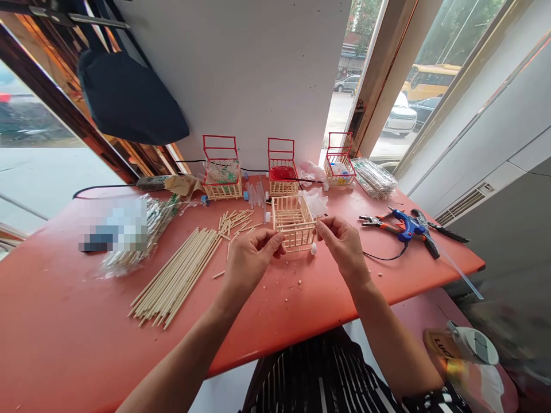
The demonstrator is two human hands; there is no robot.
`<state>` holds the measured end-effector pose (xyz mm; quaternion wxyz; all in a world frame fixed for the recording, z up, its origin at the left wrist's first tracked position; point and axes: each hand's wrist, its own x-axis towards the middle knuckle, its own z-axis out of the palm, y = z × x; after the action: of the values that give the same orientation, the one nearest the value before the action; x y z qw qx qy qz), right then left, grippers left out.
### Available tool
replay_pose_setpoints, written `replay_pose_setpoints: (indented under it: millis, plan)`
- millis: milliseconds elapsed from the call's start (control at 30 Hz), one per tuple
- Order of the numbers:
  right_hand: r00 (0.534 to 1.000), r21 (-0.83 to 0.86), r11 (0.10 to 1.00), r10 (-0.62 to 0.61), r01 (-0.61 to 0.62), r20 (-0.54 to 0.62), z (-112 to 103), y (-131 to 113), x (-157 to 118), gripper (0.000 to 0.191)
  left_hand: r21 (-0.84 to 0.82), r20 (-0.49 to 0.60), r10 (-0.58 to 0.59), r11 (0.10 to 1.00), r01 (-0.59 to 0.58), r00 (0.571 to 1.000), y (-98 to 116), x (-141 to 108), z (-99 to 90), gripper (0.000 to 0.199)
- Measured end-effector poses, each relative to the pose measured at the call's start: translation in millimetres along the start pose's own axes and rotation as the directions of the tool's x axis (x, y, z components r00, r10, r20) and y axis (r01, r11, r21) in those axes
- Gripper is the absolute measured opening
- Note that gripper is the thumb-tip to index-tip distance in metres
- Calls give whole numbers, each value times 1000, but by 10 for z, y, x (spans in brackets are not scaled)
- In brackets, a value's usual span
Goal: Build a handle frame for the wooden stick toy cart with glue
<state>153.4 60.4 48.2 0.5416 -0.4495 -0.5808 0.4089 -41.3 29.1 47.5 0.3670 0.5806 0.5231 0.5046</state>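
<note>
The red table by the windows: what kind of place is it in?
Probably a small craft workspace: bundled wooden sticks, a blue glue gun and little stick-built carts share the tabletop.

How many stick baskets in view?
4. Plain basket between left hand and right hand; three red-trimmed ones in a row behind it: left basket, middle basket, right basket.

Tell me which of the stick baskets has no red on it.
The front basket, between the left hand and right hand. Its sticks are all pale; the rear left, rear middle and rear right baskets have red rims and frames.
</note>
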Motion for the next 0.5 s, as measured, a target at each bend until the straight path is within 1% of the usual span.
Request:
replay_pose_setpoints:
  millis: [167, 333, 500]
  plan:
    - [998, -76, 997, -27, 23, -48, 8, 18, 19, 20, -66, 24, -60, 996, 61, 998, -57, 72, -10, 29]
    - [999, -83, 996, -28, 25, -39, 16, 34, 24, 19, -80, 12, -91, 993, 92, 996, -81, 79, -3, 31]
    - [999, -87, 996, -19, 16, -36, 14, 28, 25, 19, -96, 13, -97, 991, 98, 995, -92, 91, 1, 32]
